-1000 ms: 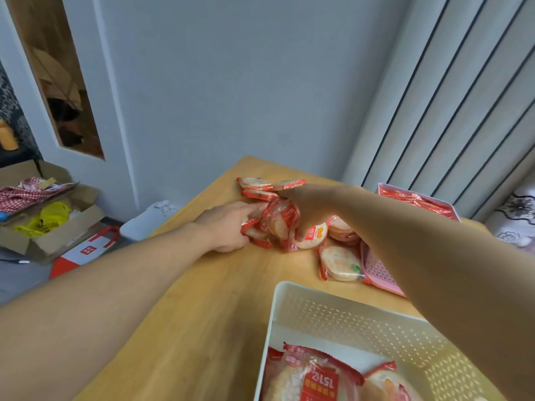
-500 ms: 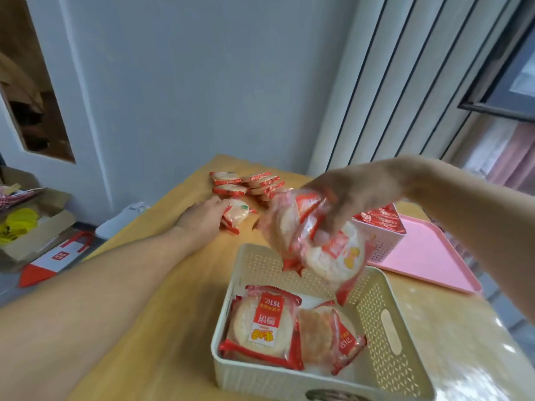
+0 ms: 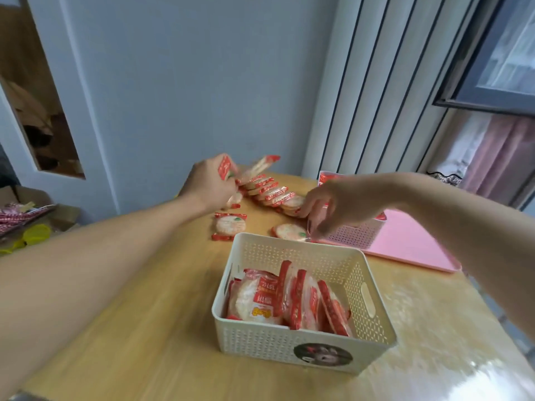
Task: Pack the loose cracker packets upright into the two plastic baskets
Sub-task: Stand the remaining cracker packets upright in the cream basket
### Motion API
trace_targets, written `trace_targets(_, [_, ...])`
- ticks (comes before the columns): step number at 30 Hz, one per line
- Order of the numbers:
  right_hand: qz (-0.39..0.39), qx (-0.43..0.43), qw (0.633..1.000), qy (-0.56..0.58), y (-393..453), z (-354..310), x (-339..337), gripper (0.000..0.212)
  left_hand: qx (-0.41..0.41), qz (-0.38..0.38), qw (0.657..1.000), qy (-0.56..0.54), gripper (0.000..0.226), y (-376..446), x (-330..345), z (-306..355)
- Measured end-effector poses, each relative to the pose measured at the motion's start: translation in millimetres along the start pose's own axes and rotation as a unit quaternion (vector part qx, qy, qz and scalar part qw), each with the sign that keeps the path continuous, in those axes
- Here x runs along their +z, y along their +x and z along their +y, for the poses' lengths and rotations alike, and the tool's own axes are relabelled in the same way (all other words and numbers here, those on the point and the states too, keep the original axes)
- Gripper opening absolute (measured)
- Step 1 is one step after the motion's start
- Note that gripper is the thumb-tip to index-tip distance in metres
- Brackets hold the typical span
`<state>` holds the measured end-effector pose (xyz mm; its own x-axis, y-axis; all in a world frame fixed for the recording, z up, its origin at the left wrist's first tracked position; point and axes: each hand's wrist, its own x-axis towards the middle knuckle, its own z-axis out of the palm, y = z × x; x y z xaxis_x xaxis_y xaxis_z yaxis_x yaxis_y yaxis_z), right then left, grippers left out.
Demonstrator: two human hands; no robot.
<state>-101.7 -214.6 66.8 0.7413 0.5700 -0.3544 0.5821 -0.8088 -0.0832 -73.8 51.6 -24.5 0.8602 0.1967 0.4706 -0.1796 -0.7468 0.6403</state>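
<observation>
Left hand [image 3: 207, 183] grip around red-edged cracker packets [image 3: 231, 172]; right hand [image 3: 341, 205] grip loose, empty.

**Materials and finishes on record**

We log the counter [image 3: 139, 328] as light wood-look board under a clear glossy film that throws glare at its right end. We list the cream basket [image 3: 289, 345] as matt perforated plastic with a glossy round sticker [image 3: 322, 354] on its front wall. The pink basket [image 3: 356, 234] is like plastic, also perforated; the pink tray [image 3: 411, 247] beneath it is smooth plastic. The cracker packets [image 3: 269, 192] are shiny clear film with red printed ends. We note a brown cardboard box [image 3: 62, 214], matt, and a matt painted wall [image 3: 188, 82].
</observation>
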Motion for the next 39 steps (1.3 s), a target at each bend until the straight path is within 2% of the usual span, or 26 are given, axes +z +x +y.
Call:
trace_targets(2, [0.076,0.043,0.996,0.001,4,20,-10,0.033,0.033,-0.03,0.997,-0.064,0.007,-6,-9,28])
trace_targets(5, [0.102,0.093,0.99,-0.005,11,43,-15,0.032,0.131,-0.136,0.978,-0.091,0.013,-31,-11,58])
trace_targets(9, [0.058,0.098,0.993,0.002,14,48,-4,0.037,0.223,-0.341,0.912,0.042,0.027,-68,5,64])
trace_targets(12, [0.035,0.079,0.996,-0.017,19,40,6,0.038,0.21,-0.446,0.854,0.166,0.021,-87,23,54])
trace_targets(14, [0.034,0.066,0.997,-0.035,22,33,9,0.04,0.183,-0.472,0.844,0.18,0.029,-92,27,51])
trace_targets(17, [0.051,0.054,0.997,-0.036,26,24,3,0.039,0.201,-0.439,0.857,0.181,0.052,-84,19,51])
trace_targets(19, [0.068,0.05,0.996,-0.03,33,20,-3,0.038,0.219,-0.383,0.885,0.148,0.048,-74,10,51])
trace_targets(21, [0.077,0.048,0.995,-0.03,51,17,-8,0.042,0.209,-0.294,0.929,0.076,0.042,-59,6,46])
trace_targets(22, [0.077,0.049,0.995,-0.031,62,17,-8,0.048,0.193,-0.247,0.948,0.054,0.038,-50,7,40])
trace_targets(24, [0.076,0.057,0.995,-0.038,94,19,-5,0.063,0.137,-0.188,0.97,0.078,0.033,-27,16,16])
trace_targets(28, [0.076,0.069,0.994,-0.043,168,30,3,0.096,-0.007,-0.249,0.958,0.143,0.079,16,50,-50])
trace_targets(30, [0.077,0.072,0.994,-0.035,208,35,2,0.104,-0.041,-0.253,0.956,0.145,0.097,41,69,-79])
trace_targets(34, [0.084,0.101,0.991,-0.028,278,40,-2,0.118,-0.066,-0.191,0.968,0.149,0.094,90,97,-108])
trace_targets(39, [0.003,0.14,0.987,-0.075,357,47,-6,0.139,-0.136,-0.26,0.939,0.177,0.124,141,123,-134])
